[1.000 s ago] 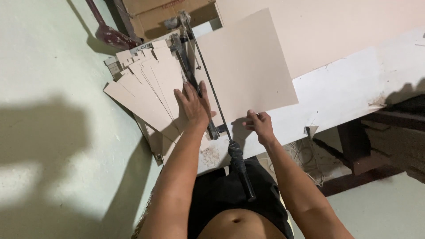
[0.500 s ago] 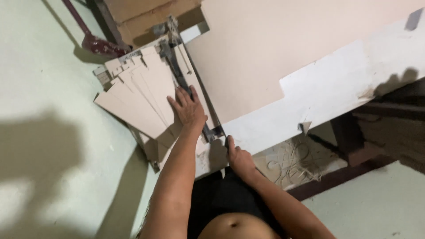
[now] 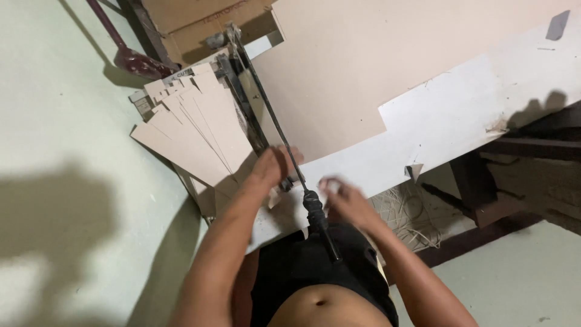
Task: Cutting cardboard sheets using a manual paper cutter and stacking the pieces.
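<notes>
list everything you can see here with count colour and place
cut cardboard strips: several, tan, fanned out left of the cutter
large cardboard sheet: one, tan, on the table right of the blade
cutter arm: one, dark metal, running diagonally from the top down to its handle
cutter handle: one, black, at the table's near edge between the hands
table: one, white top, right of centre
cardboard box: one, brown, top centre
pole: one, dark red, top left on the floor
straw-like scraps: a pile, pale, under the table
left hand: one, on the strips beside the blade
right hand: one, blurred, right of the handle
</notes>
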